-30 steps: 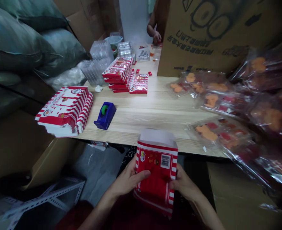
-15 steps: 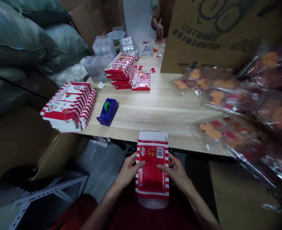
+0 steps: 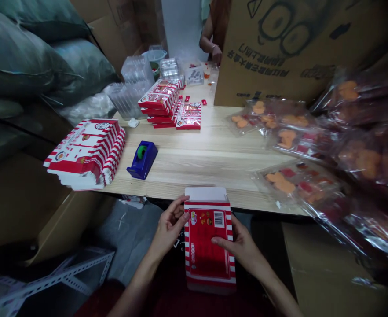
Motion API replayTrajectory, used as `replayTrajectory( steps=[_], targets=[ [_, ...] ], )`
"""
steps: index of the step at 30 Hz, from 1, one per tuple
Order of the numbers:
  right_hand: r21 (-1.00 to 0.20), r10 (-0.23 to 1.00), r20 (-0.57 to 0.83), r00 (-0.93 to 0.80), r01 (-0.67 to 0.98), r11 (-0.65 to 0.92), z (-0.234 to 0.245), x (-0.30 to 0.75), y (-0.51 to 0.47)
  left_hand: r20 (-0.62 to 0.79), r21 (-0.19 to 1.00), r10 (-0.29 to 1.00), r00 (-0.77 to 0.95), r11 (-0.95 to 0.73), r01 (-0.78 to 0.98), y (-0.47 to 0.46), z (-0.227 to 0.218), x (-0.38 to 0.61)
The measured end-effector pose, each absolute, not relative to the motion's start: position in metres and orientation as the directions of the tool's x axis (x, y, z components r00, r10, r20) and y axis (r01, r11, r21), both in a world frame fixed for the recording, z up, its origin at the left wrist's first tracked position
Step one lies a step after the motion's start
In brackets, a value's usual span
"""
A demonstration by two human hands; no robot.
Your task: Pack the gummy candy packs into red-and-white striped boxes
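A red-and-white striped cardboard box (image 3: 209, 244) is held in front of me below the table edge. Its printed side with a barcode faces up, and a white end flap stands out at the top. My right hand (image 3: 245, 244) grips the right side, thumb across the face and fingers behind it. My left hand (image 3: 170, 225) is at the upper left edge, its thumb on the face and its curled fingers beside the top corner by the flap. The fingers behind the box are hidden.
On the table (image 3: 210, 154) are a blue tape dispenser (image 3: 143, 159), a stack of flat striped boxes (image 3: 85, 149), filled boxes (image 3: 162, 99) and clear plastic trays (image 3: 136, 72). Bagged orange pieces (image 3: 281, 181) lie right, below a large carton (image 3: 269, 57). Another person's hand (image 3: 217, 55) shows behind.
My left hand has slid up the box's left edge to the upper corner. My right hand stays on the right side. The view has shifted slightly, and the box's bottom flap shows less.
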State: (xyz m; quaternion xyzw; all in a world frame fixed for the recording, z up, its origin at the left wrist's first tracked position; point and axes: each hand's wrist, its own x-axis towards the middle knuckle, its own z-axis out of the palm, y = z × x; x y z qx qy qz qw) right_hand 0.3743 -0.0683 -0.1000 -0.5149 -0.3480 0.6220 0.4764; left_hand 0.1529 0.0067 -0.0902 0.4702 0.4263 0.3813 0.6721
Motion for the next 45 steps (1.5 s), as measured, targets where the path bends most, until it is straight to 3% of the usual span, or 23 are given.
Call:
replayTrajectory(
  steps=[5,10,14,20,25,31,34,40,45],
  targets=[
    [-0.978,0.984,-0.109,0.144,-0.192,-0.081,-0.081,0.383,-0.06,-0.237,0.942,0.89,0.391,0.308,-0.131,0.011,-0.083,0.148],
    [-1.0,0.999,0.018,0.042,0.006,0.018,-0.071,0.399,-0.041,-0.197,0.946,0.839,0.507,0.299,-0.126,0.019,-0.078,0.139],
    [-0.998,0.996,-0.009,-0.09,0.063,-0.003,-0.071,0.409,-0.03,-0.194,0.974,0.837,0.512,0.229,-0.005,0.02,-0.078,0.134],
    [-0.966,0.971,-0.236,0.032,-0.117,-0.23,-0.098,0.404,-0.013,-0.205,0.979,0.893,0.4,0.189,0.079,0.026,-0.09,0.14],
    [-0.968,0.971,-0.223,0.083,-0.139,-0.21,-0.09,0.408,0.014,-0.161,0.986,0.903,0.399,0.161,0.032,0.045,-0.071,0.147],
    [-0.935,0.949,-0.315,-0.014,-0.168,-0.313,-0.09,0.41,-0.007,-0.192,0.978,0.877,0.44,0.135,0.157,0.021,-0.081,0.145],
    [-0.916,0.935,-0.354,0.023,-0.209,-0.342,-0.106,0.406,-0.023,-0.215,0.976,0.913,0.346,0.191,0.101,0.005,-0.098,0.152],
    [-0.901,0.932,-0.351,0.097,-0.308,-0.307,-0.109,0.401,-0.023,-0.317,0.92,0.938,0.138,0.34,-0.194,0.008,-0.105,0.172],
    [-0.86,0.927,-0.362,-0.094,-0.351,-0.371,-0.099,0.408,-0.022,-0.379,0.863,0.849,0.367,0.468,-0.189,0.014,-0.102,0.169]
  ],
)
